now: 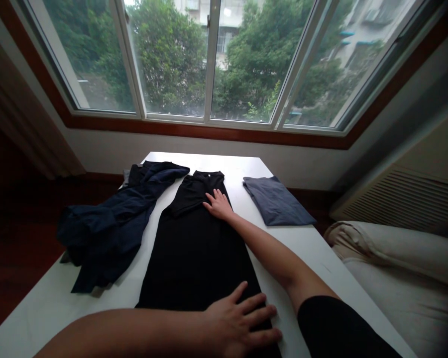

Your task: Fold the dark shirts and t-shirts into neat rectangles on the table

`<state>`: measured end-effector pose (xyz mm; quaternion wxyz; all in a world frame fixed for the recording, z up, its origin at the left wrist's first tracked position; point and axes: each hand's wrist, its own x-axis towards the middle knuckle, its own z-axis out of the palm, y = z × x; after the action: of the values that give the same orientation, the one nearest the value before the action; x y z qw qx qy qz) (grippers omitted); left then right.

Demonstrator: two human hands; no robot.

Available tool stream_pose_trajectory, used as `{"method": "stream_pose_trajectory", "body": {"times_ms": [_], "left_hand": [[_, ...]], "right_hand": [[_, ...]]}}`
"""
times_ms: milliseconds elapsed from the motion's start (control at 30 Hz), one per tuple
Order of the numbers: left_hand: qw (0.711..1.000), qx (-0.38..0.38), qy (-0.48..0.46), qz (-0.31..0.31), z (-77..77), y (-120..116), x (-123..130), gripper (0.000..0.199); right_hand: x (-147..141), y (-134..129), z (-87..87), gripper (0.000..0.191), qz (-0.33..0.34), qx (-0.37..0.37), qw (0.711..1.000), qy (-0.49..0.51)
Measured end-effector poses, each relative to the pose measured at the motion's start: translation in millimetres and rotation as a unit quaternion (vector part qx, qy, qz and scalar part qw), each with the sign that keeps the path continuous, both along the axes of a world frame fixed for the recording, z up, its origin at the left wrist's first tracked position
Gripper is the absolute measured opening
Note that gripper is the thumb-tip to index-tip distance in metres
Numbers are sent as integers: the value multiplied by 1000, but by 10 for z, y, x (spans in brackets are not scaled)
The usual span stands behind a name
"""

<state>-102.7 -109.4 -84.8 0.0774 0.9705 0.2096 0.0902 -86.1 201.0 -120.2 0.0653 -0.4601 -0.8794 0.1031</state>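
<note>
A black garment (197, 248), seemingly a shirt, lies lengthwise down the white table (302, 253), its collar end toward the window. Near that end my right hand (219, 204) rests flat on the cloth with the fingers spread. Closer to me, my left hand (242, 315) lies across the garment's lower right edge, fingers apart and pointing right. Neither hand grips anything. My left forearm covers part of the garment's near end.
Dark blue clothes (112, 219) lie heaped on the table's left side, partly hanging over its edge. A folded grey-blue cloth (278, 201) sits at the right. Beyond stands a wide window (209, 64); a beige sofa (403, 273) is on the right.
</note>
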Motion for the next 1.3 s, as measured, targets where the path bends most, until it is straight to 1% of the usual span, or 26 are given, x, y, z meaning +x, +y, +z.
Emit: {"method": "stream_pose_trajectory", "body": {"times_ms": [133, 200, 267, 333, 367, 433, 500, 567, 600, 667, 700, 733, 800, 833, 867, 933, 1000, 1100, 1167, 1233, 1300], "left_hand": [[998, -57, -14, 17, 64, 82, 180, 76], [997, -72, -21, 25, 94, 82, 224, 75], [996, -80, -33, 29, 130, 87, 199, 70], [994, -80, -60, 52, 179, 149, 74, 61], [991, -76, -81, 81, 208, 218, -32, 54], [974, -56, -133, 174, 271, 452, -333, 36], [936, -23, -180, 303, 328, 812, -733, 25], [881, 8, -215, 422, 357, 1254, -1178, 24], [855, 23, -223, 467, 358, 1484, -1396, 25], [815, 35, -214, 537, 334, 1917, -1780, 23], [794, 20, -206, 572, 313, 2105, -1933, 22], [768, -13, -207, 606, 290, 2267, -2055, 21], [718, -90, -226, 652, 240, 2514, -2207, 21], [700, -120, -236, 663, 218, 2603, -2244, 21], [689, -140, -245, 668, 198, 2677, -2262, 23], [682, -160, -258, 665, 170, 2799, -2259, 27], [679, -181, -273, 657, 156, 2916, -2237, 32], [674, -217, -292, 642, 144, 3105, -2209, 35], [669, -241, -300, 635, 133, 3225, -2199, 36], [662, -257, -305, 634, 118, 3325, -2192, 37], [656, -265, -305, 638, 102, 3400, -2188, 38]], "right_hand": [[32, 95, 59, 68, -2, 2, 1000, -3], [64, 82, 99, 67, 5, 3, 1000, -2], [119, 25, 145, 66, 11, 4, 1000, 6], [195, -90, 188, 63, 18, 19, 999, 26], [237, -174, 207, 58, 25, 36, 998, 41], [306, -405, 237, 46, 61, 78, 993, 72], [332, -720, 260, 33, 124, 109, 982, 96], [298, -1095, 285, 26, 205, 111, 967, 102], [258, -1294, 302, 24, 255, 102, 957, 98], [150, -1688, 351, 25, 365, 75, 924, 85], [88, -1874, 383, 26, 406, 67, 908, 81], [27, -2050, 419, 28, 440, 63, 893, 76], [-87, -2362, 497, 35, 475, 58, 876, 59], [-137, -2496, 531, 41, 481, 48, 874, 46], [-184, -2614, 557, 46, 483, 32, 874, 30], [-274, -2802, 573, 50, 483, -6, 876, -12], [-366, -2920, 541, 52, 488, -52, 870, -49], [-480, -2987, 462, 55, 492, -129, 856, -88], [-493, -2990, 443, 56, 482, -169, 854, -104], [-425, -2985, 467, 57, 459, -180, 866, -83], [-292, -2982, 512, 56, 439, -173, 882, -23]]}}
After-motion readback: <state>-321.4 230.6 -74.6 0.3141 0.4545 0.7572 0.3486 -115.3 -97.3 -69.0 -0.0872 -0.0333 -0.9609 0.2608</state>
